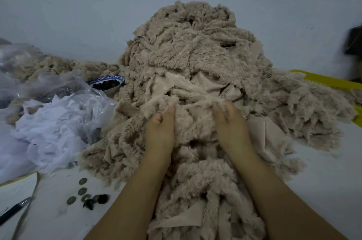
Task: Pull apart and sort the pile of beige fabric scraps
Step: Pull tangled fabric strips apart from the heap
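Your left hand [159, 128] and right hand [231, 122] are both down in the pile of beige fabric scraps [192, 59], side by side but apart. Each is clamped on the same fleece scrap [193, 116]: left thumb on top with the fingers curled into the fleece, right fingers curled into a fold. The scrap is bunched between your hands and touches the layers under it. The pile takes the middle of the desk [323, 171] from near edge to far edge, up against the wall [78, 4], spilling toward the right edge and along the far left. It's a mix of fuzzy faces and smooth backings. Left side: clear plastic bag [64, 87] and white fabric scraps [49, 134], touching the pile. A blue-and-white bowl [109, 81] of dark pieces sits behind the bag, against the pile. Near-left corner: sheet of paper [17, 188] and a pen [13, 211]; marks on the paper are too faint to read. Round metal discs [82, 191] and small dark bits [101, 199] lie near the pile's near-left foot. Yellow plastic item [329, 81] at the right edge, partly under scraps.
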{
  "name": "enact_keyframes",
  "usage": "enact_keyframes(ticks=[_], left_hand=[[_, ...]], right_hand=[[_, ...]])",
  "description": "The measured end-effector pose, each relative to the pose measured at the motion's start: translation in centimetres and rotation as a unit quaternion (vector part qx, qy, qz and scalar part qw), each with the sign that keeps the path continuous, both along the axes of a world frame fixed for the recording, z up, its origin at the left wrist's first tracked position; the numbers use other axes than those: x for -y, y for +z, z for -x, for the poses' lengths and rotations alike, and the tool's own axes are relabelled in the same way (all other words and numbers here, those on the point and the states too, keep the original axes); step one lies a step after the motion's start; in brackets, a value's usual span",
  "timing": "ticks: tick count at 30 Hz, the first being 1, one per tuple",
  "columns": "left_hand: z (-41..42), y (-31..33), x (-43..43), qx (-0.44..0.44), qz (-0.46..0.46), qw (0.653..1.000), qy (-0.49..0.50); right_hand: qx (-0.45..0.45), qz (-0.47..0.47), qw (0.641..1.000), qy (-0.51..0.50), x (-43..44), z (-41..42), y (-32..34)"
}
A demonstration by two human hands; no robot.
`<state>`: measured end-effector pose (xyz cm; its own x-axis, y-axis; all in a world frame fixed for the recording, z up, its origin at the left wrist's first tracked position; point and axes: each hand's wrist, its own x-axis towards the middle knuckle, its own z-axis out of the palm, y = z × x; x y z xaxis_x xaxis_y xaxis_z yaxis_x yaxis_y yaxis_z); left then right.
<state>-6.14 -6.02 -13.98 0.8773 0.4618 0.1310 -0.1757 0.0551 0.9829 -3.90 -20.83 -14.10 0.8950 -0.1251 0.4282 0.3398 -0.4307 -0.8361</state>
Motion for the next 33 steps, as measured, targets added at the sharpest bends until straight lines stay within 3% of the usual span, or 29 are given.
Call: enact_keyframes(ticks=[3,5,7,8,10,12,14,17,18,20,22,23,25,27,29,30,33], left_hand=[[-0.4,0.6,-2.0,0.002,0.166,0.984,0.059],[-0.5,0.7,-2.9,0.005,0.188,0.978,0.084],[-0.4,0.2,-2.6,-0.026,0.087,0.992,0.082],[-0.4,0.0,-2.0,-0.046,-0.007,0.997,0.063],[-0.2,-0.5,-0.7,-0.040,-0.194,0.980,-0.003],[0.4,-0.5,0.2,0.016,-0.299,0.954,-0.031],[0.8,0.0,-0.2,0.086,-0.332,0.938,0.057],[0.7,1.1,-0.7,0.209,-0.372,0.877,0.222],[0.7,1.4,-0.4,0.256,-0.390,0.860,0.208],[0.8,1.0,0.9,0.332,-0.436,0.834,0.068],[1.1,0.0,2.1,0.261,-0.437,0.852,-0.125],[1.3,-0.3,2.6,0.169,-0.403,0.877,-0.197],[1.3,-0.7,2.5,0.018,-0.282,0.927,-0.245],[0.6,-0.7,1.9,-0.059,-0.102,0.968,-0.222],[0.1,0.2,1.4,-0.090,0.060,0.969,-0.222],[-0.3,0.1,0.7,-0.071,0.120,0.966,-0.219],[-0.7,0.9,-1.2,0.002,0.318,0.927,-0.197]], right_hand=[[-0.082,-0.154,0.976,-0.134,3.3,-1.5,0.1],[-0.086,-0.226,0.957,-0.163,4.4,-2.0,-0.2],[-0.068,-0.228,0.960,-0.145,3.8,-1.9,-0.2],[-0.072,-0.227,0.964,-0.119,3.2,-1.7,-0.1],[-0.099,-0.234,0.966,-0.057,1.9,-1.2,0.2],[-0.120,-0.268,0.956,-0.018,1.5,-1.2,0.3],[-0.118,-0.314,0.942,-0.017,1.8,-1.3,0.4],[-0.120,-0.381,0.917,-0.016,1.8,-1.2,0.9],[-0.126,-0.394,0.911,-0.004,1.7,-1.2,0.9],[-0.139,-0.374,0.916,0.025,1.3,-0.9,0.9],[-0.144,-0.376,0.913,0.068,1.0,-0.3,1.3],[-0.145,-0.396,0.901,0.101,1.0,0.0,1.6],[-0.155,-0.428,0.869,0.194,0.9,0.7,2.0],[-0.188,-0.352,0.876,0.272,0.6,1.6,2.2],[-0.234,-0.220,0.882,0.346,0.2,2.4,1.9],[-0.256,-0.181,0.868,0.386,0.1,2.7,1.8],[-0.265,-0.213,0.850,0.402,0.8,2.5,2.2]])
